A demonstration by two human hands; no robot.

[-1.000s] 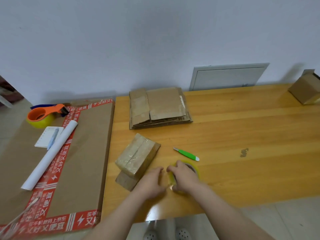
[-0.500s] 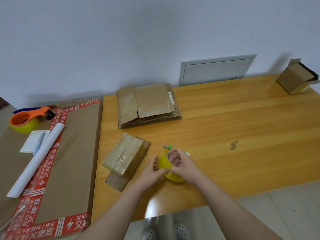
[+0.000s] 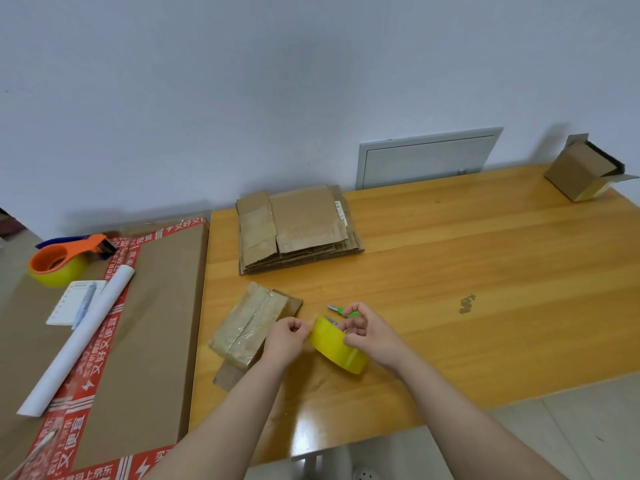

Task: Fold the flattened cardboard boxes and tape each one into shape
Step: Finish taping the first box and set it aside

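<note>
A: Hunting the loose end? Right hand (image 3: 372, 336) curls round the yellow tape roll (image 3: 334, 346); left hand (image 3: 285, 337) pinches its left edge, just right of the taped cardboard box (image 3: 249, 323).

B: Likely. Pulled crooked, it may split or restick.

Both forearms (image 3: 242, 403) are bare from the left hand (image 3: 285, 337) and right hand (image 3: 369, 336) upward. Below the table's (image 3: 485, 271) near edge shows what may be a pale, perforated slipper (image 3: 365, 474).
</note>
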